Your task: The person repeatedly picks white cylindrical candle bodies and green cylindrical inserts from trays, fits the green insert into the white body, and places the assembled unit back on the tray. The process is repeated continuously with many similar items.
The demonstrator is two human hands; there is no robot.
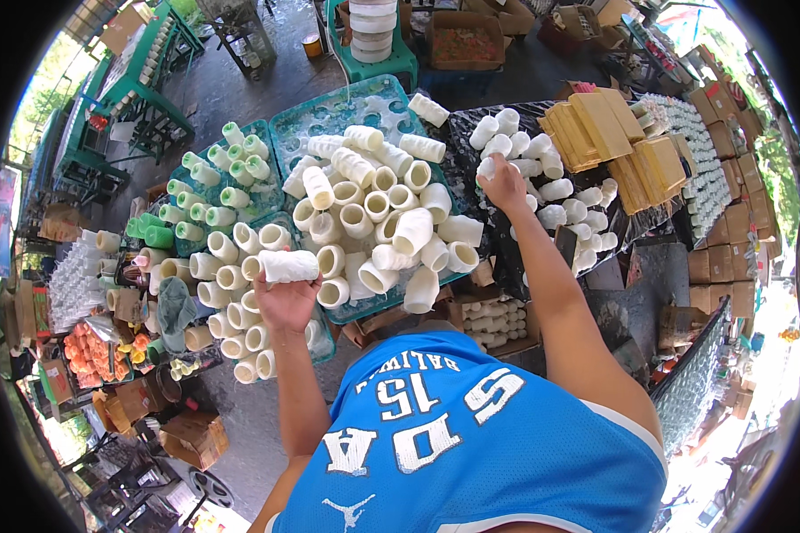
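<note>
Left hand (286, 305) gripping white cylinder (291, 266) on upturned palm, near crowded teal tray (286, 122). Right hand (504, 184) pinching small white piece (486, 168) over black-covered table (460, 142). Step seemingly picking pieces singly; next move likely calling for steady fingers, sparing neighbours.

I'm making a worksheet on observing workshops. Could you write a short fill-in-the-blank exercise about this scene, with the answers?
1. The number of cylinders held in the left hand is ____.
2. The right hand is at white pieces on a sheet coloured ____.
3. The yellow blocks lie to the ____ of the right hand.
4. The chair under the white stack is coloured ____.

Missing words: one; black; right; green.
</note>
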